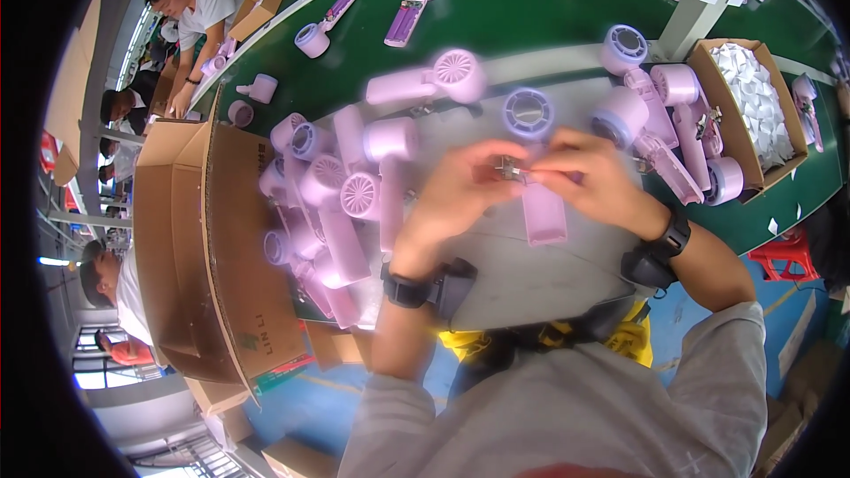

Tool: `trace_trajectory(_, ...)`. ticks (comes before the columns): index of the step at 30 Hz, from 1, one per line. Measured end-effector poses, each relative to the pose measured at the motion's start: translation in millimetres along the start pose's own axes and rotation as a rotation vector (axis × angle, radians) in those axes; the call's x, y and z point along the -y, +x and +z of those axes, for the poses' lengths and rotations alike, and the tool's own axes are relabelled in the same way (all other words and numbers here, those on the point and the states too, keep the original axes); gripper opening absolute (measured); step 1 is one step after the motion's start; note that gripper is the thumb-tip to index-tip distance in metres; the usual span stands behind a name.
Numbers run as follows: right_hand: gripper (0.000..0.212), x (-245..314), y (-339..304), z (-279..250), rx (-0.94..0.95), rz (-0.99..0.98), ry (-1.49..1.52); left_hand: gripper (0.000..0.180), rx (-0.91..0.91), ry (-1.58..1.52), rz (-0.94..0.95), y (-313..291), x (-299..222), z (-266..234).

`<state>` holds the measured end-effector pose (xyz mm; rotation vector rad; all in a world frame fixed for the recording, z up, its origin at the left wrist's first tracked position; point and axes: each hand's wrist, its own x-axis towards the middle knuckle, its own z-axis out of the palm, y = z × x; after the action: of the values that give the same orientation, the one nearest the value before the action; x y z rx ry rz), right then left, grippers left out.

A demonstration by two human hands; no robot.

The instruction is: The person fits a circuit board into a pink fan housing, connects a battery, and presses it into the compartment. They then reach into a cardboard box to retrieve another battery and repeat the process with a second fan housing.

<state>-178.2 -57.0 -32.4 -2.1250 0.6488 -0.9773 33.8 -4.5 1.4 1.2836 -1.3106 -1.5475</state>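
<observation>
Both my hands meet over the grey work surface [496, 274] in front of me. My left hand [456, 190] pinches a small metallic part [508, 168], perhaps a little circuit board; its exact kind is too small to tell. The fingers of my right hand [593, 175] are closed at the same part from the other side. Beneath them lies an opened pink handheld fan, its round lilac head [529, 113] beyond my fingers and its pink handle shell [544, 215] toward me. My fingers hide its middle.
Several pink fans [332, 186] are heaped at left beside a large cardboard box [252, 274]. More opened fans [677, 128] lie at right, next to a box of folded white pieces [753, 102]. A green conveyor [522, 0] carries fan parts beyond. A co-worker [208, 9] stands far left.
</observation>
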Motion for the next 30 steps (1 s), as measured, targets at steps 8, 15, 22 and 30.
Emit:
trace_trajectory(8,0.014,1.9,1.0,-3.0,0.068,0.015,0.025,0.039,-0.003,-0.041,-0.044,-2.0,-5.8,-3.8)
trace_trajectory(15,0.015,2.4,0.4,-2.2,0.062,-0.005,0.016,0.038,-0.024,-0.016,-0.029,-1.8,-3.9,-5.3)
trace_trajectory(22,0.016,1.2,0.4,-2.5,0.06,-0.051,0.001,0.033,-0.092,0.106,0.014,-2.1,-7.0,-3.0)
trace_trajectory(30,0.016,0.7,-0.5,-2.2,0.061,-0.057,-0.01,0.035,-0.095,0.113,0.039,-1.8,-4.7,-3.9)
